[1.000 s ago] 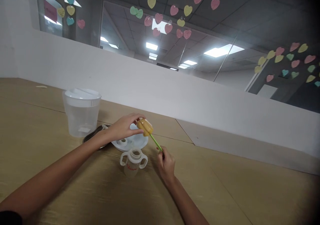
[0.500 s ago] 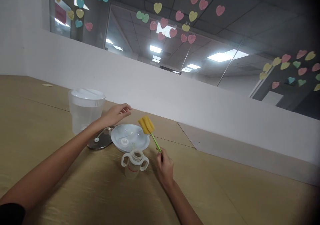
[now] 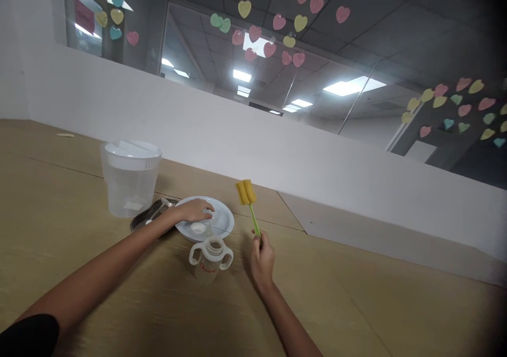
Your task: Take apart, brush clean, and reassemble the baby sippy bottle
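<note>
My right hand [image 3: 262, 259] is closed round the green handle of a bottle brush [image 3: 249, 203], whose yellow sponge head points up. Just left of it on the wooden table stands a clear baby bottle with two white handles [image 3: 209, 257], its mouth uncovered. My left hand [image 3: 195, 209] rests palm down on a white plate [image 3: 224, 221], fingers curled over a small clear piece that I cannot make out. A white ring [image 3: 197, 228] lies on the plate beside that hand.
A clear plastic pitcher with a white lid [image 3: 130, 177] stands at the left. A metal lid [image 3: 152, 215] lies between the pitcher and the plate. A low white wall [image 3: 317, 161] runs behind the table, with glass bearing heart stickers above it.
My left hand let go of the sponge head, swung left, then came down onto the plate. The brush tipped more upright in my right hand.
</note>
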